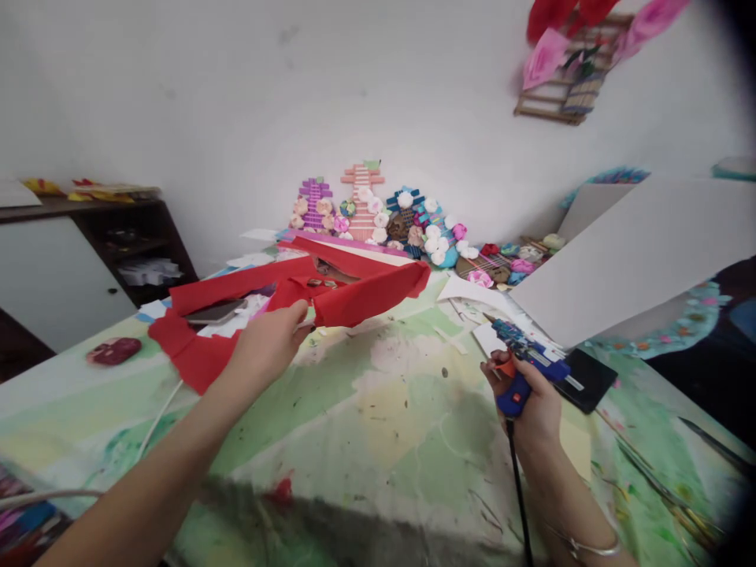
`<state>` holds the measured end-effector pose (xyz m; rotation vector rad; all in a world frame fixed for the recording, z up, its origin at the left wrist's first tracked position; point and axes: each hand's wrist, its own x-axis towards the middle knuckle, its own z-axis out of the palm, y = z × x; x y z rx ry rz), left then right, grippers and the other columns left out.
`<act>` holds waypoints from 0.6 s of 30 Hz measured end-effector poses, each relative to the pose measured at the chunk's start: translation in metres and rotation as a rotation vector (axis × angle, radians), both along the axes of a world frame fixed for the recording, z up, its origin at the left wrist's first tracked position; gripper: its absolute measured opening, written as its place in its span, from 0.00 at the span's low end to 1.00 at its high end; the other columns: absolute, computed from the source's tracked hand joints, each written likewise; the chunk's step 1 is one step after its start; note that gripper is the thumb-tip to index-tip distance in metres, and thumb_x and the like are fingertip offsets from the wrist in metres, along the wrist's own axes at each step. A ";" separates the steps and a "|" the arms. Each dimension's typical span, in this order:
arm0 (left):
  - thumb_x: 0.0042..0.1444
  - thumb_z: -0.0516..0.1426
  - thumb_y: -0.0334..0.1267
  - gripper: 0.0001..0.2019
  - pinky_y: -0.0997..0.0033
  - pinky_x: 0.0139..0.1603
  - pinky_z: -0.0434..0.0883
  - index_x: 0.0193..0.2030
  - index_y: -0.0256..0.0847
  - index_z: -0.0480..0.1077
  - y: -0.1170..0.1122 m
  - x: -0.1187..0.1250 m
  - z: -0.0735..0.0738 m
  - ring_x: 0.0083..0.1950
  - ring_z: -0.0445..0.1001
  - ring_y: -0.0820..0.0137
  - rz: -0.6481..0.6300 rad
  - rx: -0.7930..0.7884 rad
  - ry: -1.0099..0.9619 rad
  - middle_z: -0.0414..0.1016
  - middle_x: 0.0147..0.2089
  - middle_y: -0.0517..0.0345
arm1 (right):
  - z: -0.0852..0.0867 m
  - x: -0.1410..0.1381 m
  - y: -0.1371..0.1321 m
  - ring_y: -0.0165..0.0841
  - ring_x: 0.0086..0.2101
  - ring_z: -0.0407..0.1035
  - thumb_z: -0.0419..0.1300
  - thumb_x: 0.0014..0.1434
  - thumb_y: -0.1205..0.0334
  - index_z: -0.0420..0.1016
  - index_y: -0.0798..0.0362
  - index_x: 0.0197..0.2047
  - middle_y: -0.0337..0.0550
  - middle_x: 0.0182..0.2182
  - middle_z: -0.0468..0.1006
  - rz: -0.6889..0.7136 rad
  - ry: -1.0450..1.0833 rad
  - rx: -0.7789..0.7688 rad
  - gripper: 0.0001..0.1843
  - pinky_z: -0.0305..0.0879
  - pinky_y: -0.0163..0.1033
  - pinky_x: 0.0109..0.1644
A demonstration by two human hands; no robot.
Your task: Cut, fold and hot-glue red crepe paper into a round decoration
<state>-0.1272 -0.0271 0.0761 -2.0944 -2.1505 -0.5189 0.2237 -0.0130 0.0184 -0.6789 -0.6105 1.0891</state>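
My left hand [272, 340] is closed on the near edge of a red-covered frame [369, 299], with its fingertips partly hidden. The frame looks like an open shape wrapped in red paper or felt, and it is tilted above the table. Over on the right, my right hand [540, 405] grips a blue hot glue gun [516, 394] by its handle, fingers by the orange trigger. The gun's nozzle points up and left, apart from the red frame. A black cord [516, 480] hangs from the handle.
A painted green table [407, 409] spreads below. Decorated stick crafts with paper flowers [363, 201] lean against the wall. White board [638, 252] stands at right beside a black flat object [587, 379]. A phone [217, 312] shows through the frame; a dark red item [114, 351] lies left.
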 end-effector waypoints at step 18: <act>0.44 0.60 0.51 0.22 0.65 0.39 0.67 0.41 0.38 0.65 0.040 0.040 -0.060 0.45 0.73 0.55 -0.244 -0.221 -0.258 0.73 0.43 0.47 | -0.005 -0.004 0.002 0.28 0.15 0.64 0.67 0.39 0.61 0.68 0.54 0.28 0.36 0.16 0.72 -0.066 -0.337 -0.185 0.14 0.56 0.31 0.17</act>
